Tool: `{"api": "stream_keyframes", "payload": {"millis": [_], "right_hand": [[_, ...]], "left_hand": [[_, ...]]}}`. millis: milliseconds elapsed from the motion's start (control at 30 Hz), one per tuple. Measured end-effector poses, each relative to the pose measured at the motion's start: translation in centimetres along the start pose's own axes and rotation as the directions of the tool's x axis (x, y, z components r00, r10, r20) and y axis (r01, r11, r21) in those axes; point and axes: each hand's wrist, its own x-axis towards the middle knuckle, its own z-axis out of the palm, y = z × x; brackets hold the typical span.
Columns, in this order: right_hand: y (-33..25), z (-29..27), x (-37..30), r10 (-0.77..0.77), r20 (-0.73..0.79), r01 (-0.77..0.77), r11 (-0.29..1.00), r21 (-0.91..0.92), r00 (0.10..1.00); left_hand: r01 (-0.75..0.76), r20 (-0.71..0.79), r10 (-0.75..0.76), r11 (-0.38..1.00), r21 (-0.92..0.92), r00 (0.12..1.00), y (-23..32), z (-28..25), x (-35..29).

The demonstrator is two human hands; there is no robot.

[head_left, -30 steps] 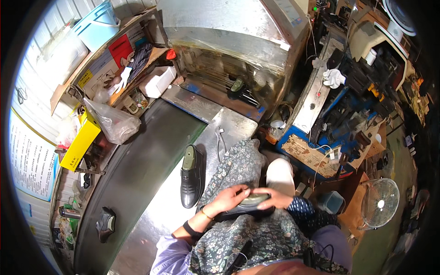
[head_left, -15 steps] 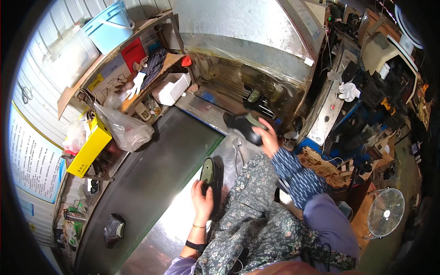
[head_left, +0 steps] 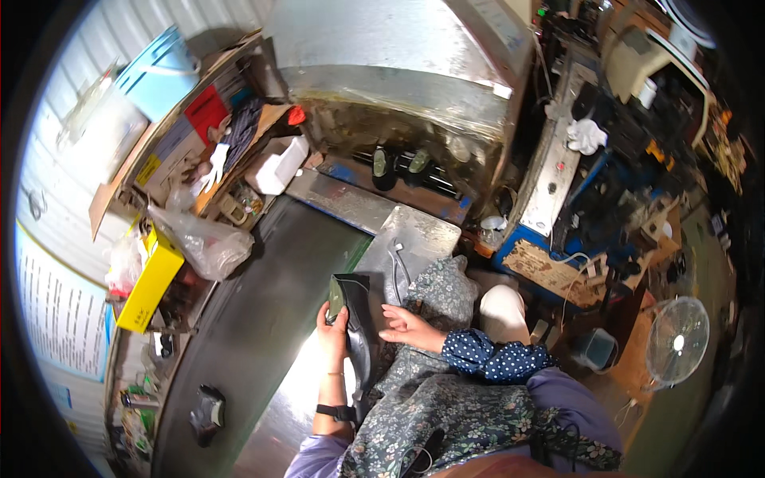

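Holding one black shoe (head_left: 363, 338), the left hand (head_left: 333, 328) has thumb and fingers clamped at the end where an olive-green last (head_left: 337, 295) shows. Shoe: smooth, dark upper with a soft sheen, tipped on its side, raised over the left edge of the metal tabletop (head_left: 376, 248). Right hand (head_left: 412, 327): fingers apart, grasping nothing, just beside the shoe.

Containers: pale blue plastic bucket (head_left: 159, 73), on the wooden shelf's (head_left: 118, 191) top, interior hidden; yellow box (head_left: 151, 283), narrow, contents unclear; clear plastic bag (head_left: 209, 243), crumpled, beside the box; white box (head_left: 276, 166), at the shelf's right end; grey-blue bin (head_left: 596, 349), right of the person. Metal hood (head_left: 390, 48): sheet-metal cover; in its opening, two shoes (head_left: 383, 170) with green lasts, on rods.

Also: steel pliers (head_left: 398, 267), curved handles, near the tabletop's far right corner; another dark shoe (head_left: 205, 418), on the smooth belt (head_left: 263, 295), near its left edge.
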Motion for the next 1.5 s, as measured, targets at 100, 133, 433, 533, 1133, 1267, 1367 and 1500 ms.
{"api": "stream_keyframes", "payload": {"millis": [100,133,433,533,1133,1267,1367,1500], "right_hand": [[-3.8,-0.7,-3.7,-0.155,0.013,0.139,0.921,0.364,0.988],[-5.6,-1.9,-5.1,-0.192,-0.025,0.189,0.921,0.341,0.981],[-15.3,-23.0,-23.8,-0.496,-0.644,0.362,0.868,-0.341,0.583],[-16.5,-31.5,-28.0,-0.695,-0.643,-0.001,0.679,-0.734,0.322],[-21.0,-46.1,-32.2,-0.368,-0.908,-0.754,0.534,-0.382,0.200],[-20.5,-45.7,-32.3,-0.376,-0.909,-0.795,0.488,-0.360,0.180],[-19.9,-45.4,-32.0,-0.338,-0.930,-0.816,0.490,-0.306,0.146],[-18.3,-44.8,-30.9,-0.327,-0.928,-0.844,0.434,-0.314,0.177]], "left_hand": [[0.233,-0.013,-0.270,0.854,-0.465,0.963,2.5,5.8,-2.0],[0.192,0.111,-0.157,0.832,-0.520,0.981,3.4,7.8,-3.3],[-0.066,0.752,0.082,0.996,-0.051,0.655,2.4,11.4,-9.2],[0.000,0.687,-0.057,0.997,0.083,0.724,-1.3,9.4,-9.6],[-0.101,0.605,0.035,0.992,0.076,0.795,-3.4,8.8,-12.0],[-0.201,0.677,-0.037,0.942,0.269,0.735,-2.6,8.7,-13.1],[-0.224,0.680,-0.026,0.934,0.277,0.733,-2.3,8.7,-13.5],[-0.232,0.694,-0.074,0.913,0.336,0.717,-2.3,9.6,-13.7]]}}
